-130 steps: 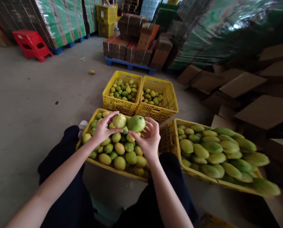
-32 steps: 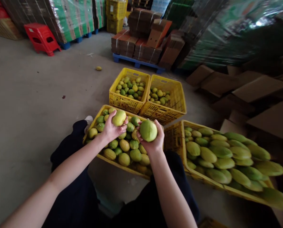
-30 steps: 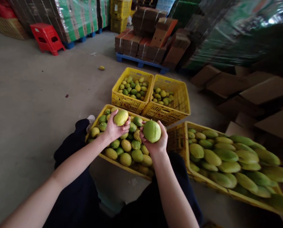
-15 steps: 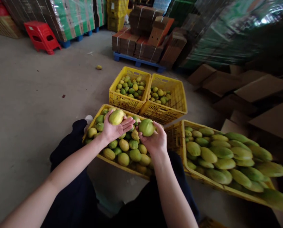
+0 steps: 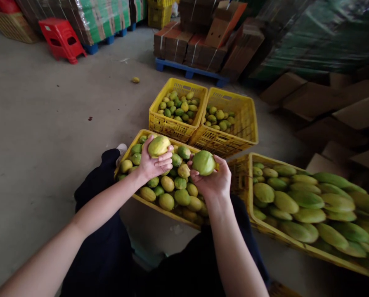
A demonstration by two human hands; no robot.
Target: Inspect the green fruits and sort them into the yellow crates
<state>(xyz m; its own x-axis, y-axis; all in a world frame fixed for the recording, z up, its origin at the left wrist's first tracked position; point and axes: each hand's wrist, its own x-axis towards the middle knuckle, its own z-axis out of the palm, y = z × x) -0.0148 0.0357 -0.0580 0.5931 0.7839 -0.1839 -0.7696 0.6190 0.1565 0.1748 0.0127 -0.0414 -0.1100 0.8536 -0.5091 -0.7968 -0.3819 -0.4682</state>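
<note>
My left hand (image 5: pixel 153 166) is closed around a yellowish papaya (image 5: pixel 159 147), its fingers curled along the near side. A rounder green papaya (image 5: pixel 204 162) rests in my right hand (image 5: pixel 216 181), gripped between thumb and fingers. Both hands are above a yellow crate (image 5: pixel 169 214) filled with small green and yellow papayas, a short gap between them. My forearms and hands hide part of that crate's contents.
Behind stand two yellow crates, one left (image 5: pixel 172 127) and one right (image 5: pixel 226 145), partly filled with papayas. A crate of longer papayas (image 5: pixel 305 202) is at the right. One fruit (image 5: pixel 135 79) lies on the floor, beyond it a red stool (image 5: pixel 62 40) and a blue pallet (image 5: pixel 189 73) of cartons.
The fingers of my left hand, stretched out earlier, have curled in around the yellowish papaya. The green papaya has turned slightly in my right hand. The view has shifted, moving the scene rightward.
</note>
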